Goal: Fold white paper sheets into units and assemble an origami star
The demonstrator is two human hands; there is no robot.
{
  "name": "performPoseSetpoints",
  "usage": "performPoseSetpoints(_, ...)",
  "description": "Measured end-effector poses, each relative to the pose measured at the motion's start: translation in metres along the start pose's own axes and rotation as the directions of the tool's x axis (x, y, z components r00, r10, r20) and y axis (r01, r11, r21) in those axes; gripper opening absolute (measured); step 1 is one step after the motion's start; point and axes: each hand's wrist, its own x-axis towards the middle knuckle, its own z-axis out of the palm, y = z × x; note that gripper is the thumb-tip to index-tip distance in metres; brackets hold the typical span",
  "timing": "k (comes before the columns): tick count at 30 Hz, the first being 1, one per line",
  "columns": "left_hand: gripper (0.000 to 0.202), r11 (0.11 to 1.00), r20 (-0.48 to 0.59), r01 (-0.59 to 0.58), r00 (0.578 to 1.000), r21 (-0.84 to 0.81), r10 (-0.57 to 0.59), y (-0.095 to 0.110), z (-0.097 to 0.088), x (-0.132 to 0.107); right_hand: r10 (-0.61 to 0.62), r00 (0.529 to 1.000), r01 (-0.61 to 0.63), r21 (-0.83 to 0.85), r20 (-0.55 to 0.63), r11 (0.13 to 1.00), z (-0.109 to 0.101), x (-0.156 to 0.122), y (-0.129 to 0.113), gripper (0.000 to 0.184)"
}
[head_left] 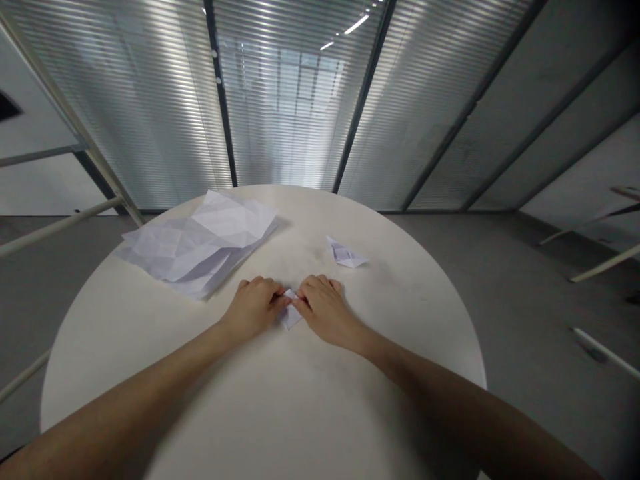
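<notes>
A small folded piece of white paper point(291, 318) lies on the round table between my two hands, one pointed corner toward me. My left hand point(256, 305) grips its left side, fingers curled and thumb pressed on top. From the other side my right hand point(324, 307) holds it the same way, its thumb close to the left one. The paper's outer edges are hidden under the fingers. Just beyond my right hand sits a folded paper boat point(346, 255), touched by neither hand.
Several creased white sheets point(200, 243) lie overlapping at the table's back left. The round white table point(280, 413) has its far edge near glass panels with blinds point(295, 113). A white metal frame point(70, 217) stands at left; chair or table legs point(605, 267) show at right.
</notes>
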Motion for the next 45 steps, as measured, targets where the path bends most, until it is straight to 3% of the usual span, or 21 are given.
performPoseSetpoints(4,0.024,0.997,0.021,0.005,1.0,-0.08,-0.003,-0.007,0.0,0.0,0.064,0.997,-0.058,0.107,-0.051,0.993,-0.001,-0.002,-0.001,0.013)
performPoseSetpoints(8,0.024,0.972,-0.111,-0.078,0.992,-0.223,0.054,-0.009,0.0,-0.007,0.159,0.986,-0.13,0.356,-0.053,0.926,-0.003,-0.002,0.0,0.023)
performPoseSetpoints(10,0.023,0.96,-0.22,-0.146,0.971,-0.237,0.094,-0.007,0.0,-0.01,0.168,0.986,-0.142,0.559,0.006,0.817,-0.002,-0.002,0.002,0.023)
performPoseSetpoints(12,0.022,0.946,-0.326,-0.229,0.934,-0.231,0.147,-0.005,-0.001,-0.014,0.127,0.989,-0.139,0.753,0.074,0.643,0.0,-0.001,0.004,0.022)
performPoseSetpoints(14,0.02,0.924,-0.404,-0.293,0.897,-0.245,0.177,-0.003,-0.001,-0.015,0.085,0.992,-0.125,0.864,0.096,0.487,0.003,-0.002,0.005,0.021)
performPoseSetpoints(16,0.018,0.898,-0.464,-0.325,0.871,-0.296,0.163,-0.001,-0.002,-0.016,0.081,0.995,-0.088,0.901,0.059,0.425,0.004,-0.003,0.005,0.021)
performPoseSetpoints(19,0.014,0.841,-0.478,-0.327,0.873,-0.431,0.094,0.001,-0.003,-0.015,0.102,0.994,-0.02,0.892,-0.029,0.451,0.005,-0.006,0.005,0.021)
performPoseSetpoints(23,0.012,0.774,-0.413,-0.287,0.91,-0.564,0.037,0.005,-0.005,-0.017,0.127,0.985,0.019,0.816,-0.113,0.577,0.002,-0.011,0.003,0.021)
performPoseSetpoints(30,0.014,0.833,-0.487,-0.318,0.871,-0.453,0.067,0.014,-0.012,-0.027,0.105,0.974,0.087,0.758,-0.201,0.646,-0.009,-0.019,-0.008,0.022)
performPoseSetpoints(36,0.016,0.876,-0.52,-0.307,0.851,-0.371,0.078,0.018,-0.01,-0.026,0.097,0.974,0.092,0.755,-0.202,0.649,-0.01,-0.021,-0.011,0.018)
performPoseSetpoints(41,0.014,0.887,-0.519,-0.306,0.85,-0.346,0.091,0.017,-0.007,-0.027,0.111,0.98,0.078,0.825,-0.168,0.56,-0.003,-0.021,-0.012,0.014)
performPoseSetpoints(45,0.007,0.874,-0.527,-0.27,0.85,-0.404,0.019,0.018,-0.005,-0.028,0.098,0.988,0.049,0.838,-0.122,0.544,-0.003,-0.022,-0.013,0.029)
